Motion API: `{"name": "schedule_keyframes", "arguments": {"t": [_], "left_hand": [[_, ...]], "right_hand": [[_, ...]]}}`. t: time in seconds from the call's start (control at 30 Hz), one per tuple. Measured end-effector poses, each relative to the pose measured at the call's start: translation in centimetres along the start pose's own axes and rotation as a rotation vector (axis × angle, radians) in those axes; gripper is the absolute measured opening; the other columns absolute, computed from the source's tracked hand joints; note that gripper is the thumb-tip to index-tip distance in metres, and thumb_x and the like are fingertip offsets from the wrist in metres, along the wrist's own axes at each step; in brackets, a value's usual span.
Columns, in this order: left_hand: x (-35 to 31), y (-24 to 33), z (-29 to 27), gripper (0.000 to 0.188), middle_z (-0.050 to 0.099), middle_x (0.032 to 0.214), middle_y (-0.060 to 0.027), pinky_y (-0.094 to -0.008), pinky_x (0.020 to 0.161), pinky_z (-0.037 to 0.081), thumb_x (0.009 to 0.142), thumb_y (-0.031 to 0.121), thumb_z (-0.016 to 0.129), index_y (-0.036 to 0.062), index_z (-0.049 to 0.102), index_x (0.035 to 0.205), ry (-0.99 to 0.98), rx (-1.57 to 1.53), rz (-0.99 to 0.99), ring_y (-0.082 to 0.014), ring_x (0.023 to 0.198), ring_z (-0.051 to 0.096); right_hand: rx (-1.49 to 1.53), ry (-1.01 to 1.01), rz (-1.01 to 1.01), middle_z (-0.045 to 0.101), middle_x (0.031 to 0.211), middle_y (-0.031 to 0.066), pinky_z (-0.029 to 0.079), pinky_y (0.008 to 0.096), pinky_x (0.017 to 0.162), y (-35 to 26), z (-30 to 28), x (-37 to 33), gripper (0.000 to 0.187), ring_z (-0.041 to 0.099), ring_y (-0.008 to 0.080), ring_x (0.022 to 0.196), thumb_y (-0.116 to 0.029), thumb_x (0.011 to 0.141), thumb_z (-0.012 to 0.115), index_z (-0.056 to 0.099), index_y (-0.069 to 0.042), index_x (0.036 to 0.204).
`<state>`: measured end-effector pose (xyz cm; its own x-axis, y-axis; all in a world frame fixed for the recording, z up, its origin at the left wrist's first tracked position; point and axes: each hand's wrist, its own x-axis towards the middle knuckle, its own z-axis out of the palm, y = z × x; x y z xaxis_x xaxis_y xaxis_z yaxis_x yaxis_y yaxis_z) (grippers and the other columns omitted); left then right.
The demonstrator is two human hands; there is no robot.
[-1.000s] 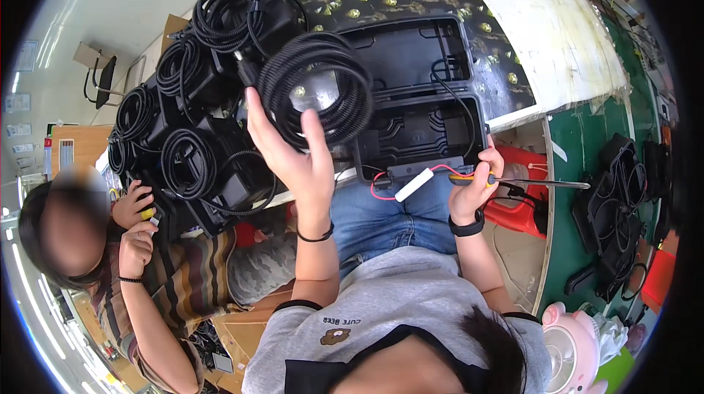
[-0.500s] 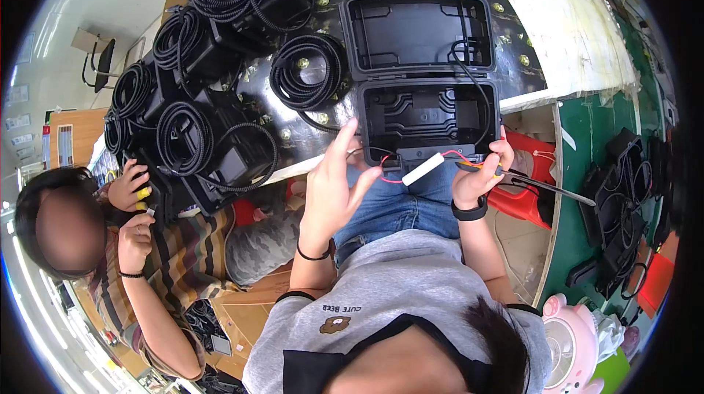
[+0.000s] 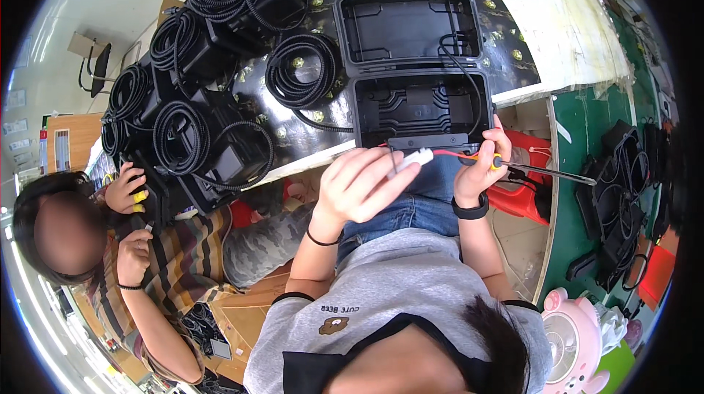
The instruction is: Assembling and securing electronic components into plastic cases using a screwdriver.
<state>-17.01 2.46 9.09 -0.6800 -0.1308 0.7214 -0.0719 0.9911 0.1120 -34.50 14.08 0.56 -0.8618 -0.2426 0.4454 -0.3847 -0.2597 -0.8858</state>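
Observation:
An open black plastic case (image 3: 422,104) lies at the table's near edge, its lid (image 3: 407,27) folded back away from me. Just in front of it, the fingers of my left hand (image 3: 356,187) are closed round a white tube (image 3: 419,160). From the tube a red wire (image 3: 451,152) runs to my right hand (image 3: 480,170). That hand grips a screwdriver (image 3: 554,173) by its yellow-and-black handle, the shaft pointing right. My right fingers also touch the case's near right corner. Part of the tube is hidden behind my left fingers.
A coil of black corrugated cable (image 3: 301,75) lies left of the case. More black boxes with coiled cables (image 3: 182,137) crowd the left. A co-worker (image 3: 139,262) sits there, hands at a box. Right are a red stool (image 3: 521,196) and green surface (image 3: 587,122) holding black parts.
My left hand has moved right from the case's near left corner and closed round the white tube. The tube has tilted. My right hand keeps the screwdriver.

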Motion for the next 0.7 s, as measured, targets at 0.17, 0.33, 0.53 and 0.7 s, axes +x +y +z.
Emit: {"name": "schedule_keyframes", "arguments": {"t": [0.17,0.33,0.53,0.7], "left_hand": [[0.9,-0.3,0.4,0.03,0.069,0.089,-0.0048,-0.0305,0.063,0.056,0.074,0.006,0.081,0.0087,0.074,0.103,0.196,-0.108,-0.298,-0.0193,0.074,0.068],[2.2,-1.0,-0.6,0.027,0.071,0.09,-0.0085,-0.0301,0.065,0.055,0.077,0.004,0.081,0.0052,0.071,0.102,0.174,-0.219,-0.557,-0.0215,0.076,0.068],[2.7,-2.0,-0.8,0.02,0.069,0.092,-0.0093,-0.0264,0.064,0.053,0.087,0.001,0.072,0.0023,0.068,0.106,0.318,-0.354,-0.904,-0.0177,0.074,0.068],[3.7,-2.7,-2.9,0.02,0.068,0.095,-0.0067,-0.0333,0.076,0.05,0.079,0.002,0.073,0.0089,0.074,0.098,-0.051,0.049,-0.645,-0.0254,0.088,0.061]], "right_hand": [[-0.055,-0.029,-0.05,0.061,0.128,0.0201,0.049,0.0383,0.096,-0.2,-0.1,0.3,0.032,0.061,0.0259,0.113,-0.021,0.098,0.058,0.059,0.002,0.12],[0.046,-0.078,0.251,0.048,0.145,0.0172,0.051,0.0202,0.056,-2.2,0.6,0.7,0.052,0.062,0.01,0.094,-0.031,0.103,0.054,0.044,-0.001,0.144],[0.193,-0.133,0.292,0.05,0.145,0.0129,0.049,0.0185,0.056,-3.1,0.2,1.5,0.057,0.063,0.0098,0.087,-0.044,0.103,0.049,0.047,-0.002,0.141],[0.041,-0.277,0.265,0.052,0.142,0.015,0.05,0.0182,0.057,-3.4,-0.2,2.5,0.061,0.063,0.0113,0.1,-0.052,0.101,0.049,0.052,-0.002,0.136]]}}
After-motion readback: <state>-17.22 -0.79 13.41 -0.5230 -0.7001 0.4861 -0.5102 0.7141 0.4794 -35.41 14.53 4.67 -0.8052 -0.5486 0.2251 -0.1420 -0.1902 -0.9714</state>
